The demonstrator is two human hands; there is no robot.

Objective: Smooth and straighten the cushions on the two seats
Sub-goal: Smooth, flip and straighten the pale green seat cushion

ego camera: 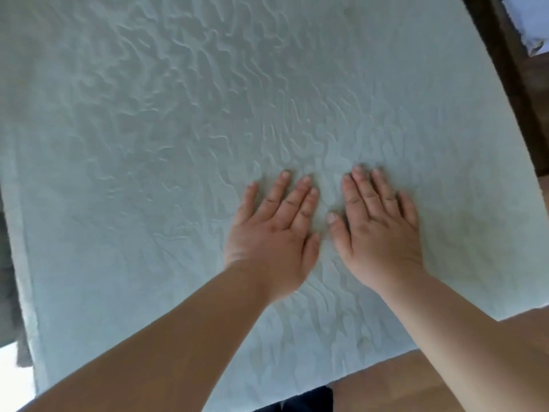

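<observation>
both hands (323,233) flat, palms down, side by side on seemingly wrinkled cushion (148,144)

Wooden floor (395,382), dark wooden frame (511,63), perhaps furniture

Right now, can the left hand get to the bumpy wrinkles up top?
Probably yes: the left hand lies flat on the cushion, and nothing sits between it and the wrinkles, though it means stretching forward.

Head view, steeply down, close over cushion (208,114)
</observation>
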